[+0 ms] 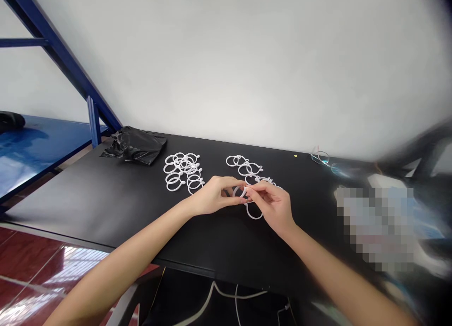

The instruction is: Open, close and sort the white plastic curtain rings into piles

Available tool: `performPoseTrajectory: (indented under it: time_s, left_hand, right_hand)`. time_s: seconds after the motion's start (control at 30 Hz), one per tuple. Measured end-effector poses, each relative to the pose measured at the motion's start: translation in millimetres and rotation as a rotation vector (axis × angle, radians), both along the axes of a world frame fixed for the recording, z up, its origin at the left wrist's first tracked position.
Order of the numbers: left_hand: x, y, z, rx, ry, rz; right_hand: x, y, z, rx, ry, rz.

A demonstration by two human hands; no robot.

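Over the middle of a black table, my left hand and my right hand meet, both pinched on a white plastic ring held between their fingertips. A second white ring hangs just below my right hand's fingers, seemingly linked to the first. Behind the hands a chain of joined white rings lies on the table. A loose pile of several white rings sits to the left of it.
A crumpled black plastic bag lies at the table's back left. A blue metal frame and a blue shelf stand at left. A small clear item rests at back right. White cables hang under the table.
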State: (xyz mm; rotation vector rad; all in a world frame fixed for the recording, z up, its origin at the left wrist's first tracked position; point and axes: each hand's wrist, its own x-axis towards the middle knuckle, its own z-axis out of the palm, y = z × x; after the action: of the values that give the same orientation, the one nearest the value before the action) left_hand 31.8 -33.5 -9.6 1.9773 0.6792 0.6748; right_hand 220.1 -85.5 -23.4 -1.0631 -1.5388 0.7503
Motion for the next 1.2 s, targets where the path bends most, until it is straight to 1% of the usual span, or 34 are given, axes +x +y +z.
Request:
performPoseTrajectory:
  time_s: [0.07,0.13,0.2,0.27,0.3,0.37,0.47,0.53,0.67,0.73,0.8,0.87,0.9,0.97,1.03,1.1,1.17,1.2]
  left_hand:
    - [-0.6,0.8,1.6,0.014,0.009,0.005]
    - [-5.2,4.9,4.3,0.066,0.037,0.055]
    - [-15.2,13.4,6.5,0.192,0.073,0.178]
    - [-29.7,25.2,7.3,0.353,0.12,0.342]
    - [-37.7,31.3,7.1,0.423,0.165,0.419]
    - [-52.8,42.1,6.1,0.527,0.33,0.544]
    - [-67.0,51.2,4.1,0.56,0.568,0.621]
    - [-70.5,53.3,2.9,0.536,0.644,0.628]
    - [-73.5,55.8,0.8,0.494,0.729,0.614]
    - [-74.9,57.1,1.0,0.476,0.735,0.613]
    - [-73.5,56.0,3.5,0.475,0.675,0.611]
    - [-66.5,50.5,8.1,0.484,0.536,0.576]
    - [-60.6,45.7,10.7,0.478,0.446,0.539]
    - [-45.4,33.2,14.7,0.425,0.258,0.418]
    - [-28.0,18.7,15.0,0.305,0.121,0.258]
    - [-11.8,5.3,11.3,0.141,0.034,0.113]
    - [1.1,-4.6,5.4,0.014,-0.046,0.017]
    - [5.9,-7.9,2.5,-0.028,-0.083,-0.015]
  right_hand:
    - [0.1,0.8,0.0,-0.033,0.018,0.018]
    - [3.1,2.6,2.4,-0.053,-0.011,0.013]
    - [11.0,5.8,7.4,-0.022,-0.14,0.001]
    - [23.0,9.8,13.8,0.063,-0.357,-0.006]
    - [29.4,11.6,16.8,0.106,-0.463,-0.014]
    - [39.5,13.9,20.9,0.136,-0.605,-0.01]
    - [43.1,12.5,20.9,0.108,-0.728,0.052]
    - [38.7,9.3,17.9,0.096,-0.778,0.098]
    - [28.8,4.9,11.9,0.083,-0.862,0.111]
    - [27.0,5.3,10.4,0.071,-0.884,0.107]
    - [26.3,6.5,9.4,0.054,-0.872,0.108]
    - [25.4,7.5,8.2,0.04,-0.821,0.109]
    - [24.6,7.7,7.5,0.037,-0.773,0.112]
    - [21.7,7.3,6.5,0.016,-0.621,0.111]
    - [17.4,5.7,6.7,-0.039,-0.399,0.105]
    - [12.3,3.2,8.6,-0.103,-0.158,0.087]
    - [7.5,0.8,11.3,-0.128,0.037,0.075]
    - [5.7,-0.2,12.4,-0.125,0.103,0.074]
